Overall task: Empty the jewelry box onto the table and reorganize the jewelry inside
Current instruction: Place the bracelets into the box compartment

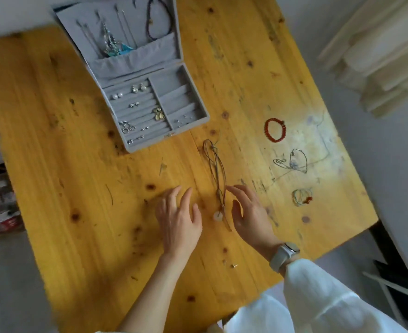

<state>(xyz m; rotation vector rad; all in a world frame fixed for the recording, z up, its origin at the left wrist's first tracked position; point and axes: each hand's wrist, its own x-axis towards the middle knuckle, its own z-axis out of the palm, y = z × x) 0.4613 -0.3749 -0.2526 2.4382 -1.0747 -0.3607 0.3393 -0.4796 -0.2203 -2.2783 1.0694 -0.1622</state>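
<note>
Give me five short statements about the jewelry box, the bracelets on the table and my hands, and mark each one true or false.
1. The jewelry box lies open. True.
2. The red bead bracelet is inside the box. False: it lies on the table, right of the box.
3. The left hand grips the cord necklace. False: its fingers are spread and hold nothing.
4. Earrings sit in the box's slotted rows. True.
5. The right hand wears a watch at the wrist. True.
</note>
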